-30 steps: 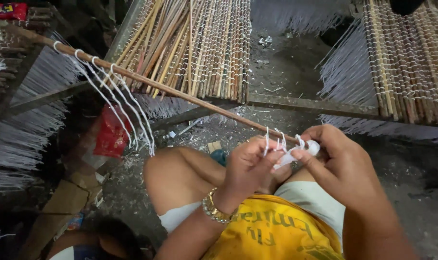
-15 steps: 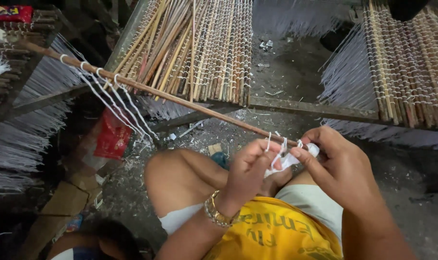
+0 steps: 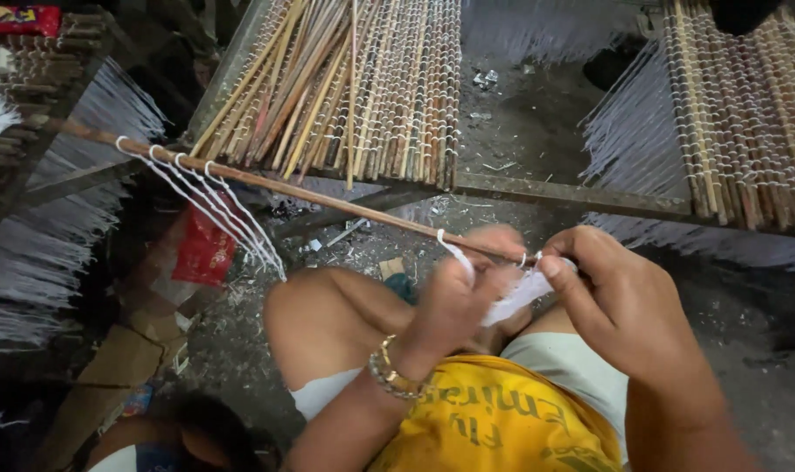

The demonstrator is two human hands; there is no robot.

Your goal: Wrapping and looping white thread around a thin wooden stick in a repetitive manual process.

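Observation:
A long thin brown stick (image 3: 310, 194) runs from the upper left down to my hands. Several loops of white string (image 3: 214, 205) hang from its left part. My left hand (image 3: 454, 297), with a gold bracelet at the wrist, grips the stick near its right end and pinches a white string loop. My right hand (image 3: 620, 301) holds the stick's end together with a bunch of white strings (image 3: 516, 297) between the two hands. My bare knee (image 3: 327, 319) lies below the stick.
A frame of woven bamboo sticks (image 3: 371, 87) with white threads stands ahead, another one (image 3: 739, 114) at the right. White thread fringes (image 3: 39, 253) hang at the left. A red packet (image 3: 205, 249) lies on the littered grey floor (image 3: 520, 131).
The stick has slid towards the lower right with its string loops. My left hand has closed more tightly on the stick and pulled a white loop over it.

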